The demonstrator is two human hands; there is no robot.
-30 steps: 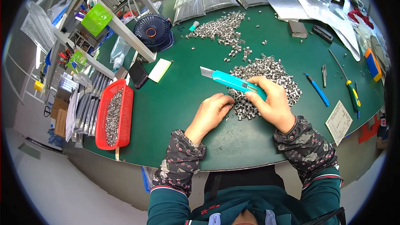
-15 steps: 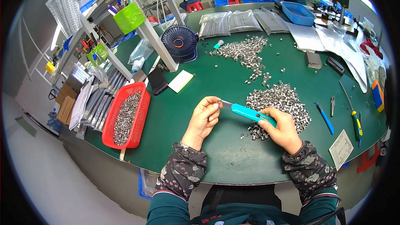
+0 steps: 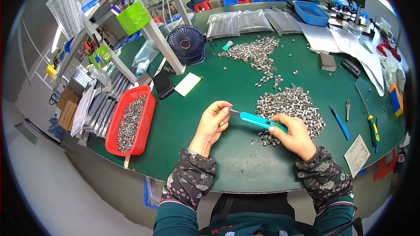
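Observation:
My right hand (image 3: pixel 294 133) is closed round a turquoise utility knife (image 3: pixel 256 120), its blade pointing left. In my left hand (image 3: pixel 213 123) the thumb and forefinger pinch something small at the blade's tip, probably one of the metal rings; the fingers mostly hide it. A heap of short silvery metal rings (image 3: pixel 292 105) lies on the green table just beyond my right hand. Farther back is a second, looser spread of small metal rings (image 3: pixel 253 54). To the left, a red plastic basket (image 3: pixel 146 124) holds many similar small metal pieces.
A black fan (image 3: pixel 187 43), a phone (image 3: pixel 163 84) and a pale notepad (image 3: pixel 188 84) stand left of the heaps. On the right lie a blue-handled tool (image 3: pixel 341 126), a screwdriver (image 3: pixel 374 132) and a paper slip (image 3: pixel 357 155). Bagged rods (image 3: pixel 223 25) and a blue bin (image 3: pixel 311 14) line the back.
The whole view has shifted slightly. The knife blade has tilted a little at my left fingertips; both hands keep their grip.

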